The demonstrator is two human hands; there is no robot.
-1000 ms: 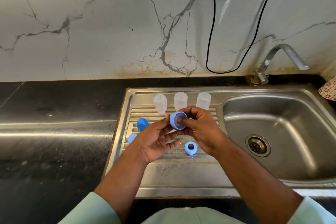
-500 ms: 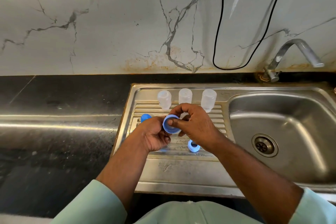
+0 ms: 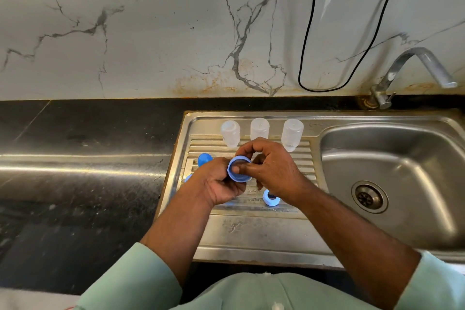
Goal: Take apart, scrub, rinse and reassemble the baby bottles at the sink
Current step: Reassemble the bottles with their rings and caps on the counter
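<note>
Sink station, stock at this moment, placed relative to the drain board [image 3: 251, 231].

Bottles, three [image 3: 259, 129]: clear bodies standing in a row along the far edge of the drain board, apparently mouth down, without collars or caps. Taken apart; whether already scrubbed and rinsed cannot be told, since no brush, soap or running water is in view.

Blue ring [image 3: 239, 169]: held above the middle of the drain board. The left hand [image 3: 221, 185] grips it from below and the side, fingers curled round its wall; the right hand [image 3: 270, 167] grips its rim from above and pokes a fingertip into the opening (probably seating or checking a teat, though the inside is too shadowed to be sure).

Second blue ring [image 3: 271, 197]: lying on the drain board near its front ribs, just beside the right wrist, untouched.

Blue cap [image 3: 205, 159]: on the left part of the drain board, partly hidden behind the left hand; a further blue piece shows below it.

Tap [image 3: 412, 70]: beyond the basin, no water flowing.

Progress, as judged: dismantling complete, reassembly at most begun. Left to do: finish the rings, screw them onto the three bodies, fit the caps.
</note>
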